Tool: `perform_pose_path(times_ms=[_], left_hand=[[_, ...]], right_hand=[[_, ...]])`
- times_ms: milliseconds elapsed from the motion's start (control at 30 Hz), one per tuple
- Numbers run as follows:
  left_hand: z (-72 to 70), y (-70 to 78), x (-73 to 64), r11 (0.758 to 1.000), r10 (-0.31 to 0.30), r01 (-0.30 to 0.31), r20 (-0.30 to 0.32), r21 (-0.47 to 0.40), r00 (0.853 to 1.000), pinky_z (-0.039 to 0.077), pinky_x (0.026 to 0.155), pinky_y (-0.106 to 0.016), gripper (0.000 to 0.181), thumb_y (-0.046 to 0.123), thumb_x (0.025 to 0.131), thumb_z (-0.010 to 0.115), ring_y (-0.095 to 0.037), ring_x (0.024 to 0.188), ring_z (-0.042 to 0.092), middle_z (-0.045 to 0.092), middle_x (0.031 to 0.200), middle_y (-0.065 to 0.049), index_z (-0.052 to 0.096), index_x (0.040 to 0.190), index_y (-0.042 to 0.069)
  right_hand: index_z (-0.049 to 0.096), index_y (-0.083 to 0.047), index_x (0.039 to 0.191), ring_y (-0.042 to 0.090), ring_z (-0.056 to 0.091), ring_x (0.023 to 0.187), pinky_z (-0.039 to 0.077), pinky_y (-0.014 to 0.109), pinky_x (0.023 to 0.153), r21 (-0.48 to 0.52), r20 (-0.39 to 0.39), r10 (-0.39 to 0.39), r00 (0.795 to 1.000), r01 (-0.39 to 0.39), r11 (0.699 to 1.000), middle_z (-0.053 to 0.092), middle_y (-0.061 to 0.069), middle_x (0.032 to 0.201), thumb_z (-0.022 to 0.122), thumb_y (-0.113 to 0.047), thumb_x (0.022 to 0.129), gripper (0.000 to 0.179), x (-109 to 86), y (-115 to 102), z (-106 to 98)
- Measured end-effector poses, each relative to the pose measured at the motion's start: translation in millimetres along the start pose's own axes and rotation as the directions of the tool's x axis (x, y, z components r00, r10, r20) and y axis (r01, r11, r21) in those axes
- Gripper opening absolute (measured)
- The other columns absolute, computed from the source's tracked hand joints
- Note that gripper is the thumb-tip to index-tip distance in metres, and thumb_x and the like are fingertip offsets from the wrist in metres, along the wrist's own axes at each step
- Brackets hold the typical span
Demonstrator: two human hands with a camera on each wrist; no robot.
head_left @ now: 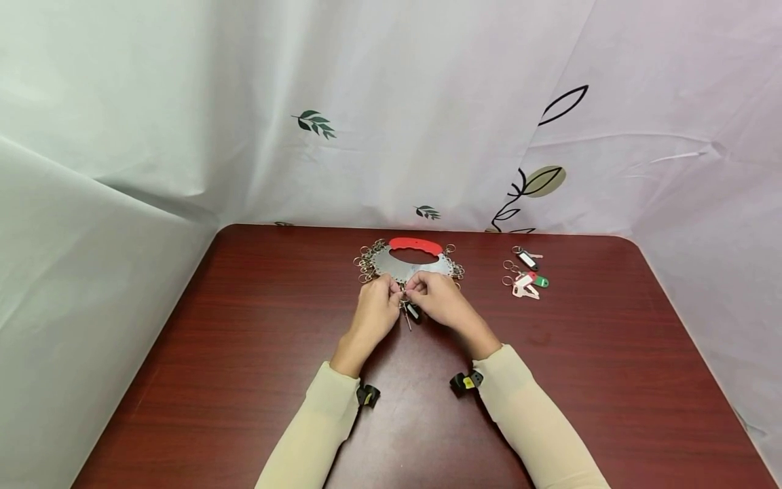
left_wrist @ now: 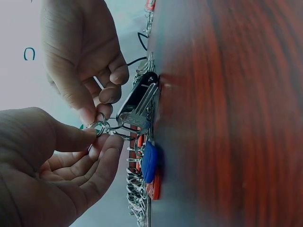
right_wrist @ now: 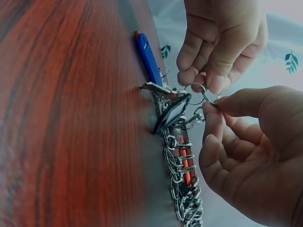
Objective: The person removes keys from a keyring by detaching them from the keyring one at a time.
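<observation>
In the head view, my left hand (head_left: pixel 379 307) and right hand (head_left: pixel 438 297) meet at the front edge of a metal key-holder plate (head_left: pixel 393 266) with a red handle (head_left: pixel 417 244). Between thumbs and fingertips, both hands pinch a split key ring (right_wrist: pixel 204 92). A silver key (left_wrist: pixel 138 113) and a black key tag (left_wrist: pixel 134 95) hang at that ring. Small metal rings with clips (right_wrist: pixel 182 163) line the plate's edge. Beside the black tag, a blue tag (left_wrist: pixel 149 161) shows in both wrist views. Fingertips partly cover where the ring meets the plate.
Right of the plate lie loose keys (head_left: pixel 527 292) on rings, with a black tag (head_left: pixel 526 259), a red tag (head_left: pixel 524 279) and a green tag (head_left: pixel 541 281). The dark red wooden table (head_left: pixel 244 339) ends at a white curtain (head_left: pixel 379 122) with leaf prints.
</observation>
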State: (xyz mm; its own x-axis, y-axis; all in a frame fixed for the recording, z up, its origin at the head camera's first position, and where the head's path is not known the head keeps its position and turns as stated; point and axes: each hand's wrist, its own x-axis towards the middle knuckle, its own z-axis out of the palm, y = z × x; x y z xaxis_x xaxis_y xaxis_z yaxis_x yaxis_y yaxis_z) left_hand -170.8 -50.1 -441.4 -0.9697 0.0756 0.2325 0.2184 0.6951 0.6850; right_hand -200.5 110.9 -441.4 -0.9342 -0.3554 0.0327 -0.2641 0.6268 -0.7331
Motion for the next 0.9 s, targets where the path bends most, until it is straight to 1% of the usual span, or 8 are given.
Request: perform_pose_path(times_ms=[233, 367, 467, 567, 733, 900], left_hand=[[1.4, -2.0, 1.0, 1.000, 0.004, -0.004, -0.004, -0.010, 1.000, 0.056, 0.078, -0.045, 0.013, 0.000, 0.090, 0.073, -0.030, 0.083, 0.069, 0.071, 0.081, -0.010, 0.065, 0.082, 0.006], [0.5, -2.5, 2.4, 0.999, 0.003, -0.004, -0.008, -0.033, 1.000, 0.056, 0.073, -0.038, 0.012, 0.000, 0.089, 0.074, -0.025, 0.077, 0.067, 0.070, 0.077, -0.007, 0.066, 0.082, 0.006], [-1.1, -2.5, 3.7, 0.999, 0.002, -0.003, -0.007, -0.049, 1.000, 0.053, 0.068, -0.032, 0.011, 0.000, 0.089, 0.074, -0.019, 0.071, 0.063, 0.068, 0.075, -0.006, 0.067, 0.083, 0.006], [-2.8, -2.7, 4.4, 0.998, 0.007, -0.007, -0.002, -0.059, 1.000, 0.051, 0.065, -0.028, 0.010, 0.000, 0.088, 0.073, -0.015, 0.068, 0.060, 0.068, 0.073, -0.005, 0.067, 0.083, 0.006], [-3.8, -2.7, 4.8, 0.998, 0.004, -0.003, 0.006, -0.058, 1.000, 0.053, 0.065, -0.029, 0.012, -0.001, 0.085, 0.075, -0.015, 0.067, 0.062, 0.069, 0.072, -0.005, 0.067, 0.080, 0.007], [-2.3, -0.5, 4.0, 0.999, -0.025, 0.024, -0.005, -0.040, 1.000, 0.056, 0.068, -0.032, 0.013, 0.000, 0.084, 0.078, -0.019, 0.070, 0.065, 0.071, 0.074, -0.005, 0.068, 0.079, 0.007]], right_hand=[[0.071, -0.009, 0.094, 0.013, 0.070, 0.082, 0.058, 0.031, 0.077, -0.041, -0.004, -0.033, 0.999, 0.033, 0.999, 0.075, 0.003, 0.087, 0.069, -0.014, 0.096, 0.006, 0.8, -0.4, -1.0], [0.070, -0.008, 0.095, 0.013, 0.069, 0.081, 0.057, 0.031, 0.076, -0.062, -0.007, -0.057, 0.998, 0.056, 0.996, 0.074, 0.003, 0.085, 0.068, -0.012, 0.096, 0.005, 0.9, -1.1, -2.5], [0.070, -0.008, 0.094, 0.012, 0.067, 0.079, 0.056, 0.031, 0.075, -0.079, -0.012, -0.076, 0.997, 0.075, 0.994, 0.073, 0.002, 0.084, 0.068, -0.011, 0.097, 0.004, 0.8, -1.5, -3.5], [0.069, -0.008, 0.095, 0.012, 0.066, 0.078, 0.055, 0.030, 0.074, -0.096, -0.015, -0.090, 0.996, 0.088, 0.992, 0.071, 0.002, 0.083, 0.068, -0.011, 0.097, 0.004, 0.7, -1.8, -3.6], [0.069, -0.008, 0.094, 0.011, 0.063, 0.076, 0.054, 0.029, 0.073, -0.112, -0.027, -0.097, 0.995, 0.093, 0.989, 0.069, 0.001, 0.081, 0.068, -0.011, 0.097, 0.004, 0.4, -2.2, -2.8], [0.069, -0.008, 0.094, 0.011, 0.063, 0.075, 0.054, 0.028, 0.072, -0.117, -0.039, -0.097, 0.994, 0.092, 0.989, 0.069, 0.001, 0.080, 0.068, -0.010, 0.096, 0.003, 0.5, -2.1, -1.5]])
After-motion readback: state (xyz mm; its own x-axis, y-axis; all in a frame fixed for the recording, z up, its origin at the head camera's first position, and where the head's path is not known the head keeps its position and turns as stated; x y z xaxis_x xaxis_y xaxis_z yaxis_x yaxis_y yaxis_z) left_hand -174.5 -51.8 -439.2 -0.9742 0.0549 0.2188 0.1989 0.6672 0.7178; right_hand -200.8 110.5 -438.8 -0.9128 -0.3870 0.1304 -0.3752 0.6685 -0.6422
